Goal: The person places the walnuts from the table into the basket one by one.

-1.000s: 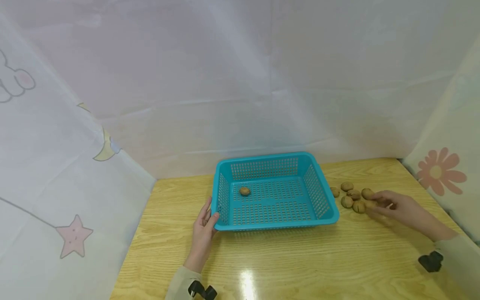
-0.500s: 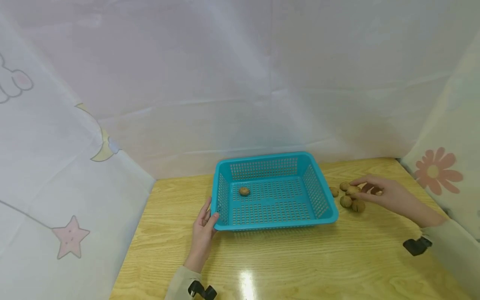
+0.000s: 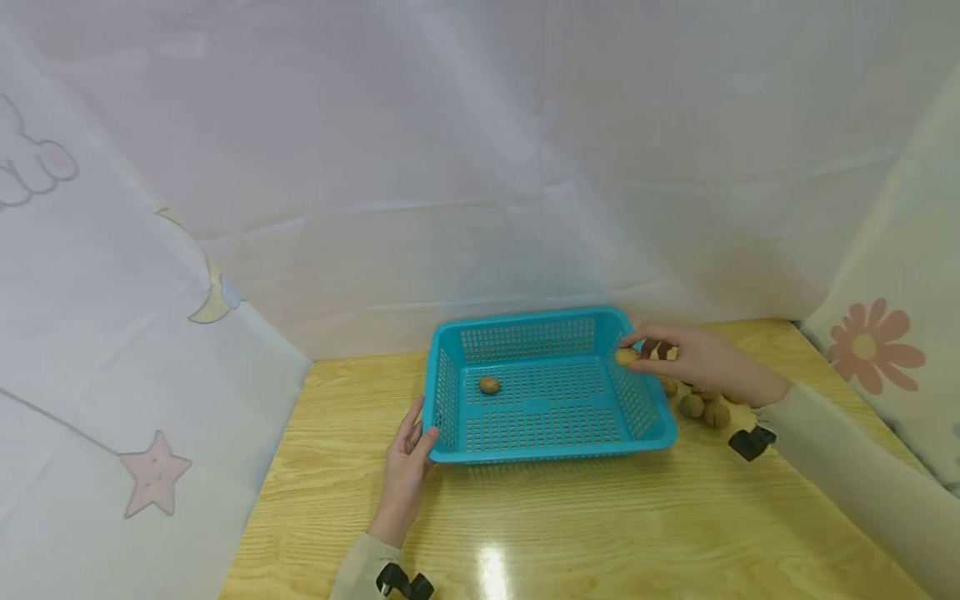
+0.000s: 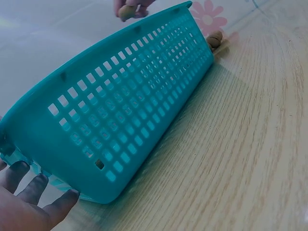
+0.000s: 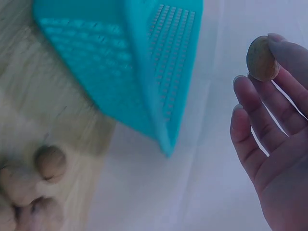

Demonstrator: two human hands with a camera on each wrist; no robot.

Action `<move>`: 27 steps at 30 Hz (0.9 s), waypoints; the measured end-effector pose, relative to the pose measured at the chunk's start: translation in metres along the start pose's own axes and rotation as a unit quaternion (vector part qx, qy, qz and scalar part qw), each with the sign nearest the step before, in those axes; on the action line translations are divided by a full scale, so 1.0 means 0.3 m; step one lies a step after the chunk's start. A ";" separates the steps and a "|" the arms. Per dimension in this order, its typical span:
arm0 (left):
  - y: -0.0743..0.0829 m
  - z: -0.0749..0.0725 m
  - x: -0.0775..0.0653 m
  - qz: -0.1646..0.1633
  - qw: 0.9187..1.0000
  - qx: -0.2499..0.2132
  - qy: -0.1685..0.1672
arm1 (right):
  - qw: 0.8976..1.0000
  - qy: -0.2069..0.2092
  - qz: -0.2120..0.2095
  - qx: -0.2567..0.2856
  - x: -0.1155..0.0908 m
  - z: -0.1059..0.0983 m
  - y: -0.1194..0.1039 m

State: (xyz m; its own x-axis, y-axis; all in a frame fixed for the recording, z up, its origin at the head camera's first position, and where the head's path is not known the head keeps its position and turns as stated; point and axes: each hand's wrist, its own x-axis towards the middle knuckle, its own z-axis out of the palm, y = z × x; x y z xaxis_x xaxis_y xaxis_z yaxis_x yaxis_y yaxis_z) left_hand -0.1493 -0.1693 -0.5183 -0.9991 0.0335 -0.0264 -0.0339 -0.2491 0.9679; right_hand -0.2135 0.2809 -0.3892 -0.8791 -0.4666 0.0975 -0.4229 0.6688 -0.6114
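A turquoise plastic basket (image 3: pixel 537 407) with slotted walls stands on the table. My left hand (image 3: pixel 406 467) grips its near left corner, thumb over the rim and fingers along the outside, as the left wrist view also shows. Over the basket's right rim, my right hand (image 3: pixel 697 358) pinches a walnut (image 3: pixel 627 357) between thumb and fingertips. In the right wrist view this walnut (image 5: pixel 263 58) sits at the fingertips, apart from the basket wall. Another walnut (image 3: pixel 489 385) lies on the basket floor towards the left.
Several loose walnuts (image 3: pixel 716 415) lie on the wooden table (image 3: pixel 585 533) right of the basket, partly hidden below my right hand and wrist. A pale cloth backdrop (image 3: pixel 487 208) rises behind the table and at both sides.
My right hand has picked up a walnut from the pile and carried it left to the basket's right rim. The left hand keeps its hold on the basket.
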 end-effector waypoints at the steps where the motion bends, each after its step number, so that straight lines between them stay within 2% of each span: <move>1: 0.000 0.000 0.000 0.000 1.000 0.001 0.000 | 1.000 -0.005 -0.008 0.001 0.023 0.005 -0.012; 7: 0.001 0.001 0.001 0.002 1.000 0.004 0.004 | 0.999 -0.028 -0.038 0.015 0.168 0.057 -0.058; 15: -0.005 -0.004 0.008 -0.001 1.000 0.002 -0.001 | 0.994 -0.055 -0.036 0.082 0.329 0.161 -0.093; 21: -0.014 -0.014 0.018 -0.004 1.000 0.001 0.001 | 0.991 -0.078 -0.060 0.094 0.446 0.253 -0.067; 27: -0.022 -0.019 0.020 -0.005 1.000 0.003 -0.002 | 0.987 -0.119 -0.039 0.097 0.527 0.355 -0.001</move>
State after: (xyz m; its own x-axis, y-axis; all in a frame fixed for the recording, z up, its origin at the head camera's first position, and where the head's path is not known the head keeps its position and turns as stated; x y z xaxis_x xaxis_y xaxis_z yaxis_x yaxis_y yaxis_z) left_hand -0.1553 -0.1729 -0.5261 -0.9986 0.0408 -0.0349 -0.0438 -0.2425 0.9692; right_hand -0.3291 0.1454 -0.4572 -0.7589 -0.6508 -0.0225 -0.4172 0.5124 -0.7506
